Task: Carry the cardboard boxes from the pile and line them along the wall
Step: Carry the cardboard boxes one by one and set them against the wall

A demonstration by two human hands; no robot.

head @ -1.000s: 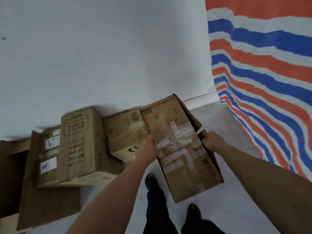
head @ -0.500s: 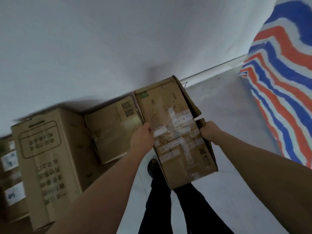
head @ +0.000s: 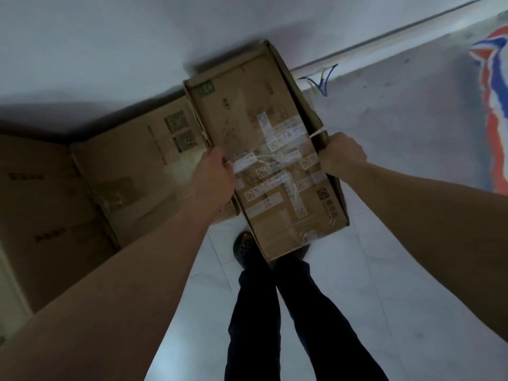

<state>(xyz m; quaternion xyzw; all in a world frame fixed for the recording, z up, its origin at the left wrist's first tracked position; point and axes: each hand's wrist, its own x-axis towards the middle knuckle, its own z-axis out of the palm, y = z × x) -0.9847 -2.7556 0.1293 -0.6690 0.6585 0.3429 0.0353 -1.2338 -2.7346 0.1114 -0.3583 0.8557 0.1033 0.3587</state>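
I hold a long taped cardboard box [head: 264, 149] in front of me, its far end close to the white wall [head: 110, 37]. My left hand [head: 214, 180] grips its left edge and my right hand [head: 341, 158] grips its right edge. Crossed strips of clear and white tape cover its top. To its left a smaller box [head: 143, 166] with two square code labels sits against the wall, touching or nearly touching the held box. A bigger box [head: 41, 210] stands further left.
A white skirting strip [head: 384, 39] runs along the wall's foot. Loose blue and yellow wires [head: 321, 81] stick out near it on the grey floor. A red, white and blue striped tarp [head: 494, 111] hangs at the right edge. My legs and a shoe [head: 244, 248] stand on pale tiles.
The view has moved closer and tilted down. The held box has come nearer the wall, right of the small box. The striped tarp has slid to the right edge. Both hands keep their grip.
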